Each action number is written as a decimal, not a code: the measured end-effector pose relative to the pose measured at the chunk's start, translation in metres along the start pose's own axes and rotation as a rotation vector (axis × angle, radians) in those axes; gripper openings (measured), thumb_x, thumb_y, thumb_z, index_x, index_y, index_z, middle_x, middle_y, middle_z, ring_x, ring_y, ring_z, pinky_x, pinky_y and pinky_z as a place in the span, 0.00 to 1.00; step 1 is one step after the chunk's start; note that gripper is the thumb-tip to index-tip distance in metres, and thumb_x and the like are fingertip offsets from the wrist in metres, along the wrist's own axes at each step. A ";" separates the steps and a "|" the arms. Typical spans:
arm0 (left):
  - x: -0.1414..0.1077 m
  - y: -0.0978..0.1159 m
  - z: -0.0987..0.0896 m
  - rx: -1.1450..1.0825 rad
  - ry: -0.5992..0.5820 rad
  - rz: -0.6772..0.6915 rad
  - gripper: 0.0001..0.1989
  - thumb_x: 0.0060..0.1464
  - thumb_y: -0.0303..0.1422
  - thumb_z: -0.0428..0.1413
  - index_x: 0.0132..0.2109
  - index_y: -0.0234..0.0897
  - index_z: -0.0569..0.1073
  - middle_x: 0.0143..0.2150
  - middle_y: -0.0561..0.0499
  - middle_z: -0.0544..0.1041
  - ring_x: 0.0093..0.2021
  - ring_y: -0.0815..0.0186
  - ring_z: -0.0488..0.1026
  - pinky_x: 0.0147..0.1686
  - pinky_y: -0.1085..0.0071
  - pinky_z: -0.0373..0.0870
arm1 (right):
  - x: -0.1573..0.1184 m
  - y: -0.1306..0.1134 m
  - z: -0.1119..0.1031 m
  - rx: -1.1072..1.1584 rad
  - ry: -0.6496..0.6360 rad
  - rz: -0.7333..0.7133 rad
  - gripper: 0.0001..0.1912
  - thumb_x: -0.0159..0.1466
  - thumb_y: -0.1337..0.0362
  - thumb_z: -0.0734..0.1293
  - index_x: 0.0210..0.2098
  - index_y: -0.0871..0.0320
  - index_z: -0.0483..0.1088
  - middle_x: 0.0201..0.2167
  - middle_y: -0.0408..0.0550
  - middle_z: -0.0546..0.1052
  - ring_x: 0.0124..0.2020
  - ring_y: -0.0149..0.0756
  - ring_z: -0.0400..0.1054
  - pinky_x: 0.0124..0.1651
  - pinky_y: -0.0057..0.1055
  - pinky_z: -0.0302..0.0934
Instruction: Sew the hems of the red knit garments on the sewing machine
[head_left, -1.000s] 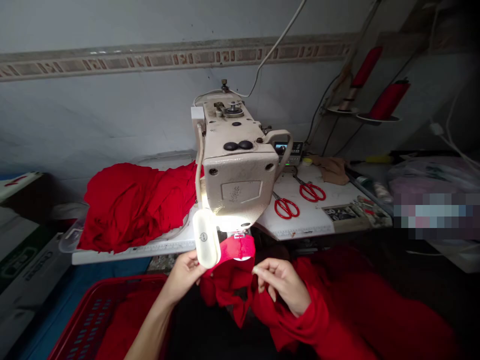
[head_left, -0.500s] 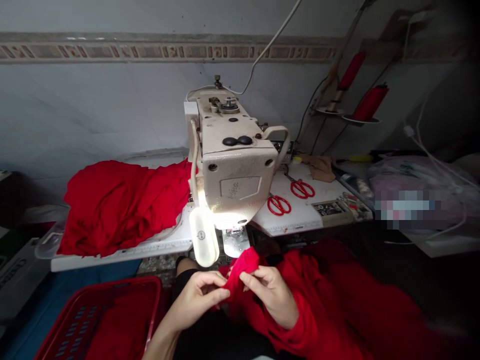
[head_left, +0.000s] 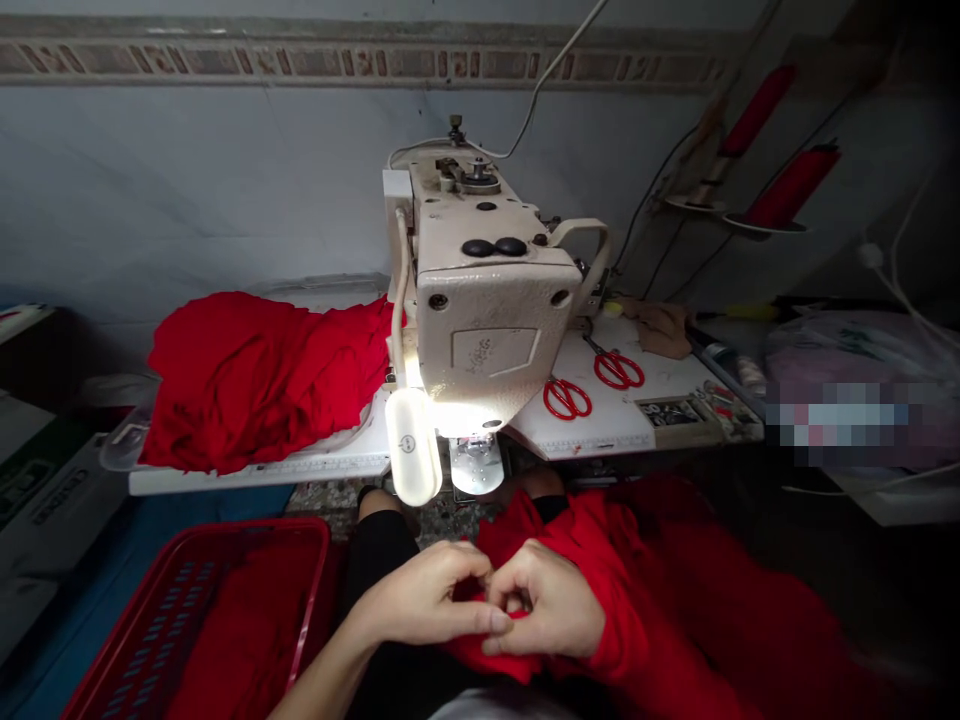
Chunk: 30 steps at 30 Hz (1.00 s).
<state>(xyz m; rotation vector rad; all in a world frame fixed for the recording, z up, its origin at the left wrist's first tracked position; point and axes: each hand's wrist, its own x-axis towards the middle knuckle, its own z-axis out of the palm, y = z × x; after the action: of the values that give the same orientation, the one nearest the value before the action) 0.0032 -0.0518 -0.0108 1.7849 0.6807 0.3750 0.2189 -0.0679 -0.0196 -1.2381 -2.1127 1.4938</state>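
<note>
Over my lap, red fabric (head_left: 600, 540) spreads away to the right and lies across my right wrist. My left hand (head_left: 435, 600) is closed on an edge of it, thumb pressed toward the fingers. Right beside it, my right hand (head_left: 547, 605) pinches the same fabric, and the two thumb tips meet. The fingers cover most of the gripped edge. Just beyond my hands stands a white sewing machine (head_left: 487, 330), its lit lamp (head_left: 414, 455) hanging at the left of the needle area.
A heap of red fabric (head_left: 262, 385) lies on the table left of the machine. Two red-handled scissors (head_left: 568, 398) rest at its right. A red basket (head_left: 319, 560) with red cloth stands at lower left. Red thread cones (head_left: 795, 185) sit at upper right.
Both hands have come together and moved lower, toward my body. The raised fold of red fabric between them has dropped down. The view has shifted slightly.
</note>
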 end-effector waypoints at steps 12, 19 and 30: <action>-0.013 -0.011 -0.010 -0.394 0.572 -0.165 0.16 0.63 0.40 0.61 0.51 0.34 0.75 0.28 0.58 0.65 0.27 0.72 0.62 0.28 0.77 0.60 | 0.015 0.003 -0.022 0.433 0.394 -0.040 0.16 0.63 0.55 0.73 0.30 0.62 0.82 0.26 0.49 0.78 0.29 0.35 0.69 0.33 0.30 0.60; -0.018 -0.003 -0.023 0.097 0.644 0.041 0.12 0.66 0.33 0.57 0.48 0.37 0.85 0.36 0.46 0.81 0.35 0.64 0.75 0.40 0.70 0.71 | 0.009 -0.021 -0.028 0.332 0.488 -0.118 0.13 0.65 0.58 0.72 0.29 0.61 0.81 0.23 0.46 0.75 0.25 0.32 0.66 0.29 0.30 0.58; 0.000 0.015 -0.028 -0.162 0.704 -0.053 0.13 0.64 0.38 0.57 0.38 0.34 0.80 0.36 0.48 0.80 0.40 0.61 0.76 0.43 0.69 0.73 | 0.014 -0.029 -0.035 0.313 0.662 -0.151 0.13 0.65 0.58 0.73 0.28 0.60 0.80 0.21 0.43 0.73 0.23 0.31 0.62 0.27 0.29 0.57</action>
<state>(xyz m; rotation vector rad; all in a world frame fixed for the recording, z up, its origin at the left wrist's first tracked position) -0.0088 -0.0331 0.0123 1.4620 1.1441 1.0151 0.2188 -0.0374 0.0173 -1.2029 -1.4433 1.0891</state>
